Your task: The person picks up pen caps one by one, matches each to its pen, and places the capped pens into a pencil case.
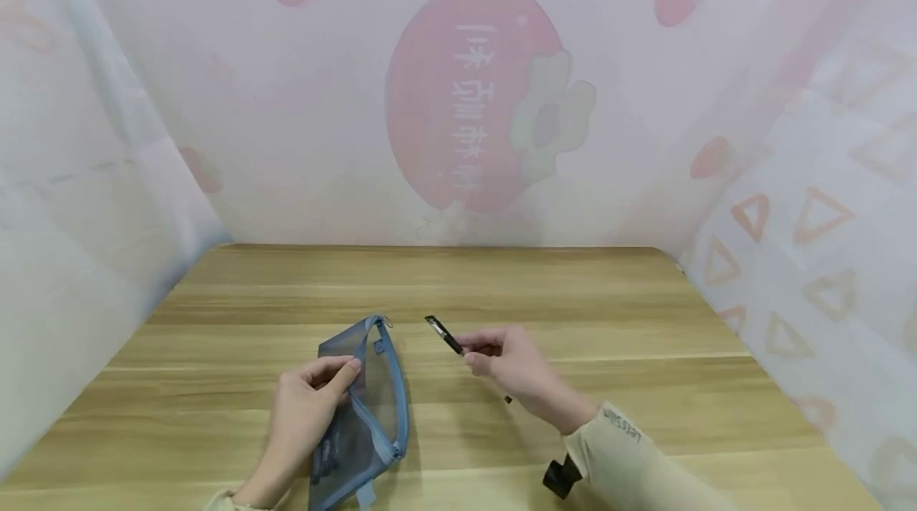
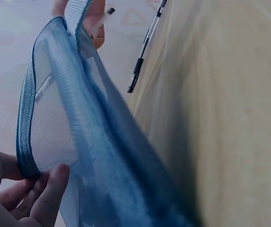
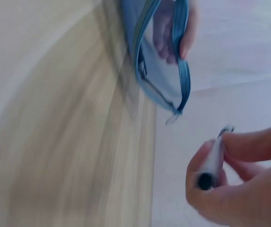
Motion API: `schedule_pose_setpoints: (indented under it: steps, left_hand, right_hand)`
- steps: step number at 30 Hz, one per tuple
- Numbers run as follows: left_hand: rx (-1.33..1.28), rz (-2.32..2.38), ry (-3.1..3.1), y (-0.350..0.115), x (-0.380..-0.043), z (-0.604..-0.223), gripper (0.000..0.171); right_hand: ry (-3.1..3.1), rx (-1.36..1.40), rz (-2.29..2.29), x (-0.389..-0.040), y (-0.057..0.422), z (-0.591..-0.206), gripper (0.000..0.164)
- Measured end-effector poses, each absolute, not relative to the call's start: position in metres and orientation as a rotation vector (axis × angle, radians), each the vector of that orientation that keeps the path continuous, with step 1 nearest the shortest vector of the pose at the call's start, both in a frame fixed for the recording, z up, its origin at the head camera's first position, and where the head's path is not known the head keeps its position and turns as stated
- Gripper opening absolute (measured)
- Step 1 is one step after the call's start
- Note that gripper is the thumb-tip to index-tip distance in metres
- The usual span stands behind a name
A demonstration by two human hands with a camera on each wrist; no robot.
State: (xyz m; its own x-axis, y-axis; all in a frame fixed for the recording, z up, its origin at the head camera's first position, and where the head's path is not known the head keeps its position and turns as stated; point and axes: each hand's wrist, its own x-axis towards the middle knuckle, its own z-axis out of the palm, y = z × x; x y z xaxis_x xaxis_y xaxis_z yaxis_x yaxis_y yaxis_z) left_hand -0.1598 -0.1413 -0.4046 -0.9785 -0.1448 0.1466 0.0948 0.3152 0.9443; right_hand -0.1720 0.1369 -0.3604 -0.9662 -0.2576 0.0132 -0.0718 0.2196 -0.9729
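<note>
My left hand (image 1: 311, 399) pinches the edge of a blue mesh zipper pouch (image 1: 372, 431), fingers at its side near the open mouth. Dark slim things (image 1: 325, 455) show through the mesh near the bottom. To the right of the pouch, my right hand (image 1: 512, 364) holds a pen (image 1: 447, 337) between thumb and fingers; in the right wrist view its black end (image 3: 205, 181) faces the camera. A pen with a clear barrel and black ends (image 2: 147, 47) appears beyond the pouch in the left wrist view, along the tabletop's edge.
The wood-grain table (image 1: 573, 296) runs back to a pale printed backdrop (image 1: 308, 137), with similar cloth at both sides. A black device (image 1: 562, 477) sits at my right cuff. A small fabric tab (image 1: 366, 493) sticks out from the pouch's near end.
</note>
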Motion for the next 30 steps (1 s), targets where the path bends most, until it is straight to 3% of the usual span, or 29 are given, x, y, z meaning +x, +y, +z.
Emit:
schedule_pose_setpoints:
  steps: [17,30]
  left_hand:
    - [0.034,-1.716,-2.371,-0.135,-0.158,-0.403,0.021]
    - [0.046,-1.752,-2.352,-0.123,-0.155,-0.404,0.014]
  right_hand:
    - [1.949,0.064,-2.307,-0.150,0.092,-0.366,0.030]
    - [1.878,0.117,-2.440,-0.155,0.090,-0.378,0.036]
